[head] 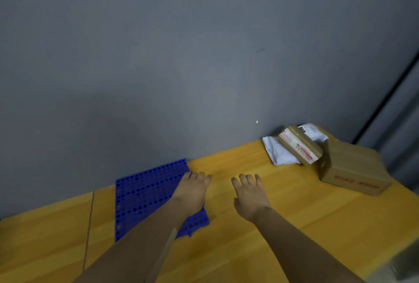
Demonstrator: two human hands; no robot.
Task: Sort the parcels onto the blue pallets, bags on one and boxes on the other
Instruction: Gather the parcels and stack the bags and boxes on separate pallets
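Both hands reach forward empty, fingers loosely spread: left hand (pixel 192 189) over the blue pallet (pixel 145 196), right hand (pixel 250 193) beside it. Flat taped box (pixel 299 144), long axis toward 4 o'clock, leans on a white bag (pixel 277 152) at 2 o'clock.

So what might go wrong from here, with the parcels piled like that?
The small box leans tilted on the white bag and the big box; pulling the bag first could tip it. Only one pallet shows, so boxes and bags might get mixed. Both the left hand and right hand are empty.
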